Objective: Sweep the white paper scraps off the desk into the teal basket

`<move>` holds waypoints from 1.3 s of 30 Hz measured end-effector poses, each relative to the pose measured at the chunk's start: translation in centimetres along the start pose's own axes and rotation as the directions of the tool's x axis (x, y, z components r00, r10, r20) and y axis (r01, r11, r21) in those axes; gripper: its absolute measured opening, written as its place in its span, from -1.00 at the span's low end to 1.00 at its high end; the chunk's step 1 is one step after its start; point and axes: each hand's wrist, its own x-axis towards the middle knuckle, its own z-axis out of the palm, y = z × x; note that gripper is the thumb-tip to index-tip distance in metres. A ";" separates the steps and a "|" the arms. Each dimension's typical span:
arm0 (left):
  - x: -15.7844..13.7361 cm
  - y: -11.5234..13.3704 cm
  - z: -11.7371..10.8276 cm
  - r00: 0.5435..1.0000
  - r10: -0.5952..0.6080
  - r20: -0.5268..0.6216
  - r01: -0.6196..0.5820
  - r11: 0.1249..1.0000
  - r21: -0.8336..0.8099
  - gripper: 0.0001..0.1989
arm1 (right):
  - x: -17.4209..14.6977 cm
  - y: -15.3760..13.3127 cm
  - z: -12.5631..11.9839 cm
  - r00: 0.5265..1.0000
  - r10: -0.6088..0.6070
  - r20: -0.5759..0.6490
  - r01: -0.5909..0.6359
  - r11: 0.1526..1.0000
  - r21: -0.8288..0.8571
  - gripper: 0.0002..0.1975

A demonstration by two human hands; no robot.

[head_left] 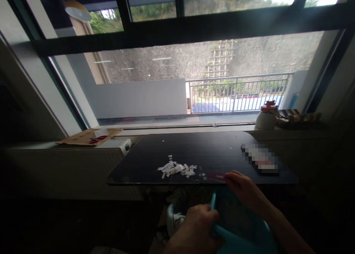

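Observation:
My left hand (198, 220) is closed around the rim of a turquoise plastic bin (235, 239), held below the front edge of the dark table (205, 146). Between the fingertips of my right hand (242, 189) is a thin, dark pink, see-through flat piece (215, 176) whose exact kind I cannot make out. It lies against the tabletop near the front edge, over the bin. Just left of it, a pile of small white paper scraps (177, 169) is spread on the table, with a few loose bits around it. The bin's inside is dim.
A blurred-out flat object (260, 158) lies at the table's right. Behind, on the sill, stand a white bottle with a red top (266, 117) and a dark basket (298, 119). Brown paper (80, 137) lies left, by a radiator (115, 145). Beyond is a large window.

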 end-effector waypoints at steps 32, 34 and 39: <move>-0.6 0.0 -0.6 0.992 0.072 -0.104 -0.062 0.994 0.093 -0.79 | 3.5 0.8 -0.7 1.000 0.012 -0.012 -0.014 0.993 -0.120 -0.71; -0.6 -0.1 -0.7 0.992 0.067 -0.105 -0.057 0.994 0.096 -0.79 | 2.9 0.8 -0.7 1.000 0.010 0.014 -0.009 0.995 -0.102 -0.71; -0.4 0.1 -0.6 0.994 0.057 -0.092 -0.044 0.990 0.136 -0.79 | 2.0 0.0 -0.8 1.000 0.003 0.015 -0.002 0.997 -0.073 -0.72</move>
